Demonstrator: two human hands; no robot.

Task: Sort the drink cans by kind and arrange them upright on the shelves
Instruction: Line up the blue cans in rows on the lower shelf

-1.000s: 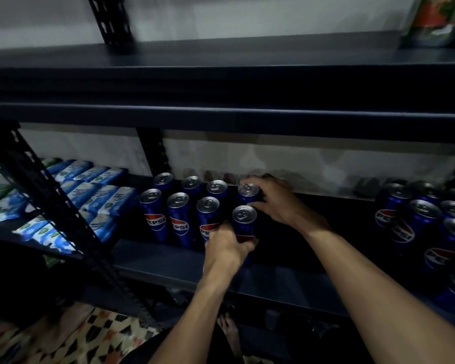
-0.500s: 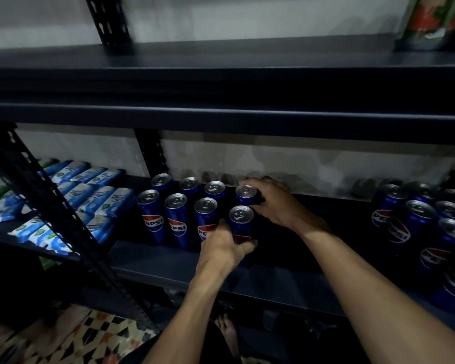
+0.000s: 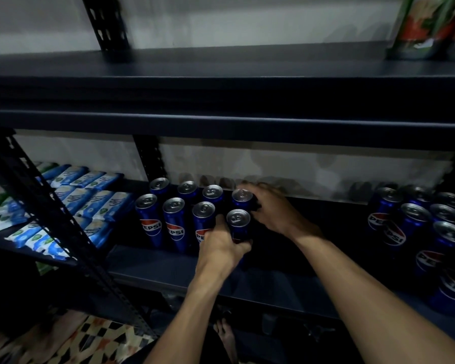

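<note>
Slim blue aluminium Pepsi can (image 3: 238, 224): smooth, dentable, probably full; left hand (image 3: 221, 248) clasps its sidewall, right hand (image 3: 272, 210) the rear can (image 3: 242, 197).

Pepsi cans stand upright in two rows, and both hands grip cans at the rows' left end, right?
No: the head view shows the left hand and right hand gripping the Pepsi cans at the rows' right end. They do stand upright in two rows.

Pretty dim in here: dark metal shelves (image 3: 221, 119) on slotted uprights (image 3: 105, 22), pushed right up against a plain pale wall (image 3: 247, 22) with smudgy shadows on it. Bottom left there's a patterned tile floor (image 3: 97, 337) in black, cream and orange.
</note>
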